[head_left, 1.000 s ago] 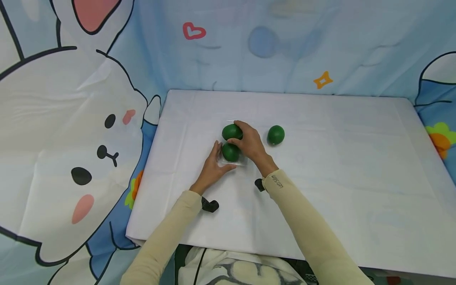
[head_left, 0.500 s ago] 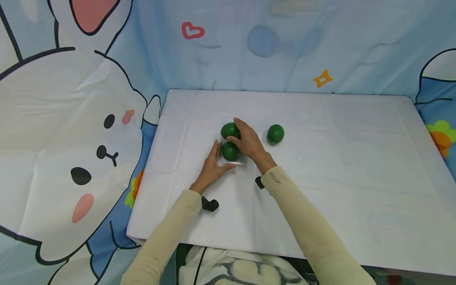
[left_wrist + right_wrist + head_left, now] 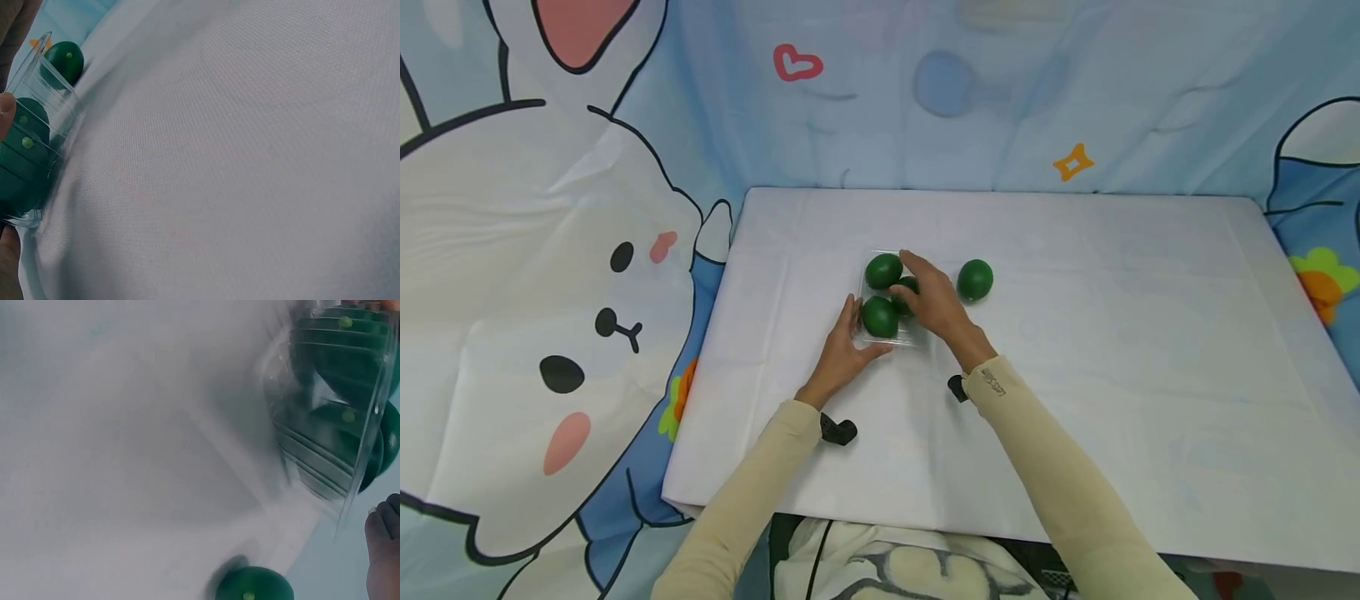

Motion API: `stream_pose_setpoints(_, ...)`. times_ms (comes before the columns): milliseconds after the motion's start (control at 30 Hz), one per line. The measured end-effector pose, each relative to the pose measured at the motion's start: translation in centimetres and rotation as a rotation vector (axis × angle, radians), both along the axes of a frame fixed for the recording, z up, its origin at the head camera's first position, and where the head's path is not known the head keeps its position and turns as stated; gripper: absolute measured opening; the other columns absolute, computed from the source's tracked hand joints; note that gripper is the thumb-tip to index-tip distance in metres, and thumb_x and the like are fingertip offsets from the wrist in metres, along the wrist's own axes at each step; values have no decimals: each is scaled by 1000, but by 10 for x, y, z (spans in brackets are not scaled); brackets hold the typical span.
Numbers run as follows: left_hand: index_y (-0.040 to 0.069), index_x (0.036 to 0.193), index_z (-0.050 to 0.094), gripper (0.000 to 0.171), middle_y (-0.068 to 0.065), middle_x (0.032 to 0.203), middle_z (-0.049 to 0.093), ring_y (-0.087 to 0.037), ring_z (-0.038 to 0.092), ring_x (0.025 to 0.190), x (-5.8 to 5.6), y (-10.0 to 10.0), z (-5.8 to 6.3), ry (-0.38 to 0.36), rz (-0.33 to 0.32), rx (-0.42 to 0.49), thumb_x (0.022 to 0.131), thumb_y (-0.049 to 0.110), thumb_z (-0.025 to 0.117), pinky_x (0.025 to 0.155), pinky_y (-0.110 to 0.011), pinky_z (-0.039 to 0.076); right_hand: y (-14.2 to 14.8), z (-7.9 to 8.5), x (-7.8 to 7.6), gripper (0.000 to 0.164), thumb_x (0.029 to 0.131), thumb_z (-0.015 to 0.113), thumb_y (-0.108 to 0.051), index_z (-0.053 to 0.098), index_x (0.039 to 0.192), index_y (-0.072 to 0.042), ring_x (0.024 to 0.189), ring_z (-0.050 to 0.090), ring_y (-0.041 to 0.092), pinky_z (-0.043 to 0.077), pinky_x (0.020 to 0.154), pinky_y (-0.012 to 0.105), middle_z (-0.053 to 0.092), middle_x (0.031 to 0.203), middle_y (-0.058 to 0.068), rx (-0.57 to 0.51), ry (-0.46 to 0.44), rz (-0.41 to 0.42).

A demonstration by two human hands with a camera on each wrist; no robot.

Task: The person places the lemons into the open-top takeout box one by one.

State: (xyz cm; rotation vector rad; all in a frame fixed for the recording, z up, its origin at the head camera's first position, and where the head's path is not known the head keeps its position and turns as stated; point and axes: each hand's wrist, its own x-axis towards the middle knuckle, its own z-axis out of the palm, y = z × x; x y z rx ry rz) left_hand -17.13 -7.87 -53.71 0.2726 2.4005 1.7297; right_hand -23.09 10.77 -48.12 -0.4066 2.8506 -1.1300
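A clear plastic box (image 3: 905,337) stands on the table's left half with three dark green limes showing in it. One lime (image 3: 883,272) lies at the back, another lime (image 3: 880,317) at the front, and a third lime (image 3: 906,294) is partly covered by the right thumb. My left hand (image 3: 838,358) holds the box at its near left corner, fingers along the left wall and thumb at the front. My right hand (image 3: 938,298) is over the box's right side, thumb and fingers spread apart. A single lime (image 3: 975,280) lies on the table right of that hand.
The white-covered table (image 3: 1112,375) reaches far to the right. Behind it hangs a blue printed cloth (image 3: 1000,92), and a rabbit print (image 3: 587,292) covers the left side. Black camera mounts (image 3: 838,430) sit under both wrists.
My right hand has shifted slightly right relative to the box, uncovering the third lime under its thumb. The left hand keeps its place on the box. The head view has turned a little.
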Motion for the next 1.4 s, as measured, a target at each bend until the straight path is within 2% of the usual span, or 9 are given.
stream_pose_setpoints(100, 4, 156, 0, 108, -10, 163, 15, -21, 19, 149, 0, 1, 0, -5, -8, 3, 84, 26, 78, 121, -35, 22, 15, 4, 2, 65, 96, 62, -22, 33, 151, -6, 145, 29, 28, 26, 119, 42, 34, 156, 13, -17, 32, -41)
stream_pose_setpoints(300, 8, 157, -1, 110, -7, 163, 15, -19, 20, 149, -1, 0, -2, -18, 2, -14, 83, 29, 79, 120, -32, 22, 65, 4, 3, 63, 95, 64, -16, 35, 149, -2, 144, 30, 32, 27, 119, 44, 35, 154, 18, -46, 81, -184)
stream_pose_setpoints(467, 7, 157, -1, 111, -7, 163, 16, -20, 20, 149, -1, -1, -3, -22, 2, -9, 83, 29, 79, 120, -32, 22, 101, -5, 7, 67, 94, 65, -18, 33, 150, -1, 145, 28, 35, 25, 119, 47, 33, 155, 20, -18, 51, -255)
stream_pose_setpoints(600, 8, 157, 0, 110, -7, 163, 16, -20, 20, 149, 0, -1, -2, -25, 2, -18, 83, 28, 79, 120, -32, 22, 117, -14, 13, 70, 94, 66, -21, 30, 151, -1, 145, 26, 36, 23, 119, 48, 31, 156, 20, -9, 4, -300)
stream_pose_setpoints(900, 5, 156, 1, 108, -9, 162, 17, -21, 22, 148, 2, 1, -1, -16, 9, -13, 84, 23, 79, 120, -33, 22, 117, -33, 18, 83, 89, 72, -25, 24, 152, 2, 146, 24, 38, 22, 120, 49, 27, 157, 23, -26, -54, -313)
stream_pose_setpoints(1067, 6, 157, 0, 108, -9, 163, 16, -21, 20, 149, 1, 1, -3, -25, 5, -1, 84, 23, 78, 120, -32, 22, 109, -40, 12, 88, 89, 73, -28, 21, 153, 2, 147, 20, 37, 19, 121, 49, 23, 158, 22, -64, -62, -304)
stream_pose_setpoints(1400, 8, 157, 0, 108, -7, 163, 16, -19, 18, 149, 1, 0, -3, -29, 11, -14, 84, 25, 78, 120, -31, 21, 103, -49, 5, 92, 87, 74, -29, 19, 154, 1, 146, 21, 38, 20, 120, 49, 24, 158, 23, -68, -44, -310)
